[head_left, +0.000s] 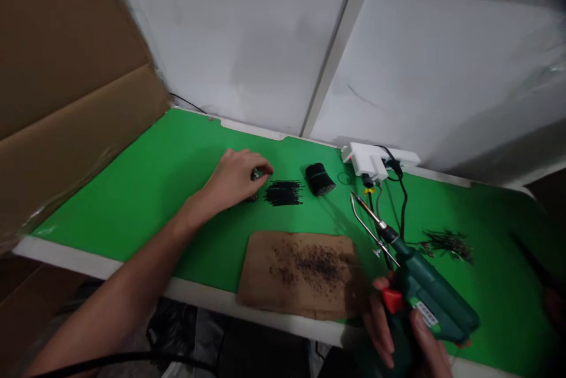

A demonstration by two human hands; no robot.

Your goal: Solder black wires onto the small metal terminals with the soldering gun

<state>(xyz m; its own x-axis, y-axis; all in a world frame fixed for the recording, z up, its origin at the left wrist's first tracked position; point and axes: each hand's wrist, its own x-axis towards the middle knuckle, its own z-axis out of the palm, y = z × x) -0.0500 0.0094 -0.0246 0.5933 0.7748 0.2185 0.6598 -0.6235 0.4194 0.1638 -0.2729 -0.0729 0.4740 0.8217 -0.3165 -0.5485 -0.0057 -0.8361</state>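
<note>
Green covers the tabletop (177,154), the biggest thing here, and all the work things are on it or above it. Next in size is a flat brown cardboard piece (300,292) at the near edge. It has dark specks on it, so I think it is put there to keep hot drips off the green top.

Above the right part of the tabletop is the green soldering gun (435,286). Its thin metal tip points up and away from the person. The right hand (424,337) is wrapped around its handle, with fingers by the red trigger; I cannot tell if they press it. Holding it this way likely keeps skin off the hot end.

The left hand (239,174) is bent over, with thumb and finger close together. A bit of something dark shows inside the curl, but I cannot tell if the hand grips it.

At the back is a white power strip (367,160), maybe set there so the cords are out of the way. A messy wire pile (446,243) lies far right. Just beside the left hand, a row of black wires (283,193) lies side by side, maybe for easy picking. Smallest is the tied black bundle (321,180), right of that row
</note>
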